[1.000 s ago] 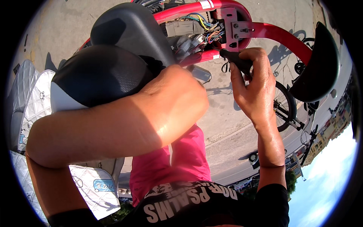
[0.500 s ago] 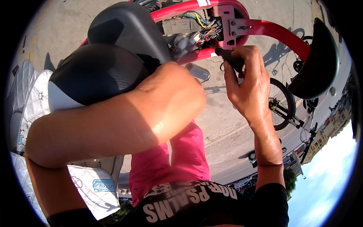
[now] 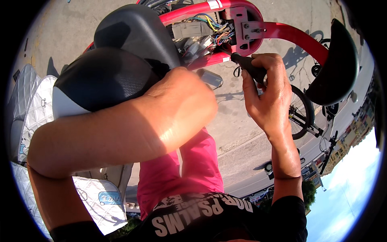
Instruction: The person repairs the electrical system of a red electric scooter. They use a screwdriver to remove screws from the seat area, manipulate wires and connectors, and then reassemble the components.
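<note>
In my right hand is a black-handled screwdriver with a small loop hanging off it. Its thin shaft points into the red electric scooter frame, beside a bundle of coloured wires. The tip is hidden within the frame opening. My left hand is bent in at the wrist, next to the front of the black seat; only its back shows and its fingers are hidden.
A smaller black-and-white seat lies beneath my left forearm. Quilted silver covers hang at the left. A red arm carries a black backrest pad at the right. A grey box rests on the ground; a bicycle wheel stands beyond my right wrist.
My right hand and the screwdriver have shifted slightly right and toward me, so more of the thin shaft shows. The left hand stays almost in place.
</note>
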Demonstrator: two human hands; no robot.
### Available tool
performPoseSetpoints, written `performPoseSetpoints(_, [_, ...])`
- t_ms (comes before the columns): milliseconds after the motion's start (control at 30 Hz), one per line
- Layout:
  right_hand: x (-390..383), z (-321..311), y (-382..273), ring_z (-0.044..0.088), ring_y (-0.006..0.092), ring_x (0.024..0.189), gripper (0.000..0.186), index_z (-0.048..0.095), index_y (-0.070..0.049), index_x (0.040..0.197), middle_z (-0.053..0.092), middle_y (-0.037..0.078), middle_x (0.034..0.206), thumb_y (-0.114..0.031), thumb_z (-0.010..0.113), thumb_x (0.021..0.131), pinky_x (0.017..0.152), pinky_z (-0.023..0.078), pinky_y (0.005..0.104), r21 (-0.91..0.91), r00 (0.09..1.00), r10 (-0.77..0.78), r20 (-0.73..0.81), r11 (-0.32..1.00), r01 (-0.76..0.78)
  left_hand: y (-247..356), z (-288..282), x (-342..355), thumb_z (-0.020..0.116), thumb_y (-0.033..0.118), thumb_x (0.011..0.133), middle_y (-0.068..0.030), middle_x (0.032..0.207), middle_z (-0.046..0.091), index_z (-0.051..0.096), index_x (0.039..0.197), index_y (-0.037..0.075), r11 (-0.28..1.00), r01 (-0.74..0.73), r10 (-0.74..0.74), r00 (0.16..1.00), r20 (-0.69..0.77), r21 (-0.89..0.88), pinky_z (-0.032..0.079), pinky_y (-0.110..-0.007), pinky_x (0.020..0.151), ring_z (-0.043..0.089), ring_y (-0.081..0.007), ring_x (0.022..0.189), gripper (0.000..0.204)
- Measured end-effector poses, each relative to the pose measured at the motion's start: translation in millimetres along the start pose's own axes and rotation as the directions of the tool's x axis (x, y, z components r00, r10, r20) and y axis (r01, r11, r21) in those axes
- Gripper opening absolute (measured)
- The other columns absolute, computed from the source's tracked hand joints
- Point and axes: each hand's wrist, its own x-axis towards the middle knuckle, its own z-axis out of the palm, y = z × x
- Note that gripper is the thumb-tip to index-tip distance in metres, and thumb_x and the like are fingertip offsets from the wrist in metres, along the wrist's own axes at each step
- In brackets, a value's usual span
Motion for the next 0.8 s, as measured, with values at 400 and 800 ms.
performPoseSetpoints(400, [6.0, 14.2, 15.4, 0.062, 0.0282, 0.069, 0.027, 0.051, -0.003, 0.099, 0.056, 0.012, 0.086, 0.004, 0.065, 0.077, 0.060, 0.051, 0.0364, -0.014, 1.000, 0.029, -0.005, 0.999, -0.029, 0.9, 0.4, -1.1, 0.060, 0.013, 0.077, -0.0052, 0.077, 0.067, 0.061, 0.112, -0.003, 1.000, 0.012, -0.012, 1.000, 0.002, 0.024, 0.048, -0.026, 0.070, 0.067, -0.0186, 0.080, 0.039])
performPoseSetpoints(800, [2.6, 6.9, 12.3, 0.063, 0.0282, 0.072, 0.027, 0.051, -0.003, 0.099, 0.057, 0.012, 0.089, 0.004, 0.065, 0.078, 0.063, 0.052, 0.0356, 0.009, 0.998, 0.070, 0.001, 0.998, -0.070, 1.7, -2.6, -1.7, 0.059, 0.013, 0.078, -0.0048, 0.076, 0.067, 0.062, 0.112, -0.002, 0.999, 0.025, -0.025, 1.000, 0.013, 0.036, 0.047, -0.026, 0.071, 0.066, -0.0183, 0.080, 0.038])
